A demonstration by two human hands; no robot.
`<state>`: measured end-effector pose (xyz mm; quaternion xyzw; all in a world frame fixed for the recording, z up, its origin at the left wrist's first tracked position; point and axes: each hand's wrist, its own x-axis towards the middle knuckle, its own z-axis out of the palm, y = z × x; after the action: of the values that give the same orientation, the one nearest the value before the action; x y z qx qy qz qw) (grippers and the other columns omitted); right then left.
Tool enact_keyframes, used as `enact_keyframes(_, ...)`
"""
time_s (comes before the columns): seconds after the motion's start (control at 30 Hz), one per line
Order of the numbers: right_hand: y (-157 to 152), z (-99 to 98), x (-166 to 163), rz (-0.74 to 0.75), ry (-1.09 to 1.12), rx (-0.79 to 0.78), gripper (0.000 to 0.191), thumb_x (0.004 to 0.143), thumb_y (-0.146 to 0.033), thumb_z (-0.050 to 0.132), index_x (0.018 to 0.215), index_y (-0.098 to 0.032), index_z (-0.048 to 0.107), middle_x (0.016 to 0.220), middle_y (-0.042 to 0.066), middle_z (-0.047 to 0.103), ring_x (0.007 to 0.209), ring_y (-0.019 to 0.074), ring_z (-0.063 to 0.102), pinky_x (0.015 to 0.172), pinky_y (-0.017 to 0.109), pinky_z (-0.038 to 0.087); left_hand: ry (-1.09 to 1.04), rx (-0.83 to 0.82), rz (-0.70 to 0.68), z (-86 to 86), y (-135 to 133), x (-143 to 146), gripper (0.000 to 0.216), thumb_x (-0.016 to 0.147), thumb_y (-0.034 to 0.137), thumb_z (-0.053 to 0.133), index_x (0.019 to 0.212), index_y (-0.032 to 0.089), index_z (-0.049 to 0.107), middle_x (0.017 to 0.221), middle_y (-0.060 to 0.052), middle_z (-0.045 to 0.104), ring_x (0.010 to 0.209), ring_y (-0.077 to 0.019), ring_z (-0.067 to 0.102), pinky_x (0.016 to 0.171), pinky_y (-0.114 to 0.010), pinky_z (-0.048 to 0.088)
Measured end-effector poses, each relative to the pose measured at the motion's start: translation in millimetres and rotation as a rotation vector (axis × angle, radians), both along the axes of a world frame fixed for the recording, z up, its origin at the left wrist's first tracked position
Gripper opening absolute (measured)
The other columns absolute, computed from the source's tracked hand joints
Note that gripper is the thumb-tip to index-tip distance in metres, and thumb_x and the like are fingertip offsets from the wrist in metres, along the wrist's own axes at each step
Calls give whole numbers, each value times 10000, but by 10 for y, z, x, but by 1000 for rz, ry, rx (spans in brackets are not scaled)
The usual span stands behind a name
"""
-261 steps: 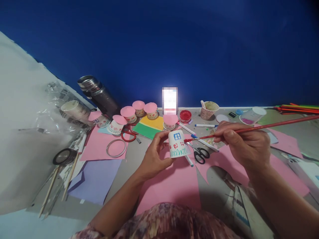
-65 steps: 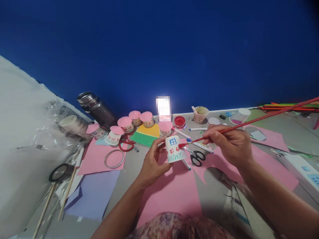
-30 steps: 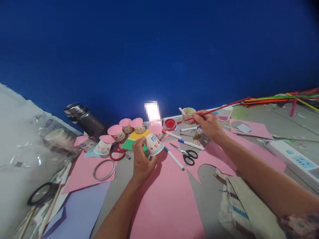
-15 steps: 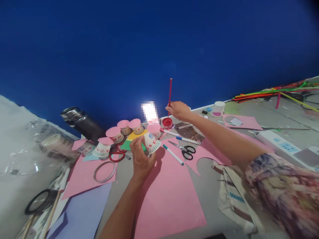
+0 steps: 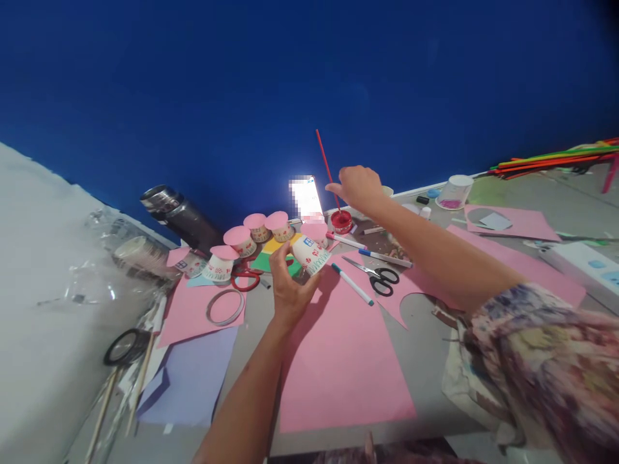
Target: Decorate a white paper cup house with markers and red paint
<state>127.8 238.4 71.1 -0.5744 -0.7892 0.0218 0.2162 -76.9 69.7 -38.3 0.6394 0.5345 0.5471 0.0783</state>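
My left hand [image 5: 291,287] is closed around the side of an upturned white paper cup [image 5: 309,252], tilted, with a blue window, red flowers and green grass drawn on it. My right hand [image 5: 360,187] has its thumb across a thin red paintbrush [image 5: 323,151]; its other fingers are mostly hidden. The brush leans left, its lower end in a small pot of red paint [image 5: 342,222]. Behind the held cup stand several decorated cups with pink paper discs on top, one of them a cup [image 5: 240,240] at left. Green and yellow paper [image 5: 268,263] lies beside the left hand.
Black scissors [image 5: 384,281] and a teal marker [image 5: 352,283] lie right of the left hand. Pink paper [image 5: 343,367] covers the front. A lit phone [image 5: 309,200] leans at the blue wall. Left are a dark flask [image 5: 184,219] and a tape roll [image 5: 225,307].
The view has shifted, so the table things sit further right. My right hand has risen and the brush now leans left instead of standing nearly upright. My left hand still holds the cup.
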Motion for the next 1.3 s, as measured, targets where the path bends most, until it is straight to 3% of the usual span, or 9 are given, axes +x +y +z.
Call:
enact_keyframes(0.03, -107, 24, 60, -29, 72, 1, 412, 1039, -461, 607, 1184, -114, 775, 1144, 213, 793, 1118, 365, 719, 976, 485, 537, -125, -58, -64, 25, -6, 9, 805, 761, 368, 882, 1467, 264, 511, 1441, -136, 572, 1341, -317, 582, 1084, -482, 538)
enact_keyframes(0.1, -383, 27, 215, 126, 251, -67, 374, 987, -457, 673, 1215, -180, 778, 1070, 125, 817, 1014, 293, 736, 944, 431, 555, -377, -194, -257, 93, -24, 31, 812, 744, 444, 894, 1451, 263, 538, 1464, -142, 596, 1356, -327, 602, 1045, -452, 563)
enact_keyframes(0.2, -855, -107, 480, 497, 447, -269, 696, 826, -477, 843, 1457, -249, 659, 1315, 115, 765, 1109, 296, 720, 930, 434, 592, -600, -351, -514, 214, -79, 81, 853, 688, 525, 932, 1419, 248, 589, 1466, -157, 636, 1350, -351, 628, 1026, -448, 582)
enact_keyframes(0.37, -1376, -449, 749, 614, 495, -410, 1110, 707, -538, 940, 1668, -327, 425, 1630, 149, 540, 1353, 379, 619, 1045, 541, 563, -466, -412, -646, 339, -226, 213, 829, 699, 531, 940, 1416, 253, 627, 1465, -161, 631, 1385, -369, 598, 1037, -468, 587)
enact_keyframes(0.6, -1498, -708, 749, 641, 489, -312, 1017, 666, -532, 975, 1566, -299, 561, 1556, 147, 580, 1427, 409, 525, 1172, 593, 455, -281, -375, -582, 340, -376, 297, 953, 723, 533, 953, 1540, 307, 518, 1461, -149, 570, 1342, -335, 581, 1072, -477, 556)
enact_keyframes(0.83, -1567, -699, 726, 616, 1134, -767, 1079, 636, -666, 951, 1563, -274, 559, 1406, 123, 687, 1080, 295, 706, 864, 405, 600, -450, -409, -630, 252, -324, 282, 1035, 695, 621, 950, 1572, 345, 472, 1528, -158, 535, 1455, -376, 514, 1059, -493, 573)
enact_keyframes(1.0, -1677, -758, 582, 635, 1301, -824, 1084, 621, -572, 1001, 1568, -286, 557, 1334, 108, 733, 1079, 275, 718, 943, 391, 593, -523, -440, -676, 215, -370, 458, 937, 697, 533, 964, 1497, 304, 533, 1553, -157, 553, 1476, -380, 505, 1082, -506, 563)
enact_keyframes(1.17, -1651, -943, 578, 670, 1216, -819, 1160, 649, -613, 980, 1639, -309, 456, 1477, 139, 658, 1237, 324, 688, 1035, 455, 578, -493, -404, -606, 231, -423, 525, 775, 761, 408, 914, 1431, 257, 554, 1469, -156, 614, 1342, -359, 617, 1045, -505, 575)
enact_keyframes(1.3, -1547, -1007, 762, 616, 878, -510, 1181, 712, -538, 961, 1696, -387, 327, 1680, 144, 440, 1479, 394, 515, 1132, 571, 526, -9, -219, -405, 286, -397, 407, 719, 747, 209, 810, 1415, 268, 551, 1394, -124, 618, 1303, -341, 601, 1111, -552, 507)
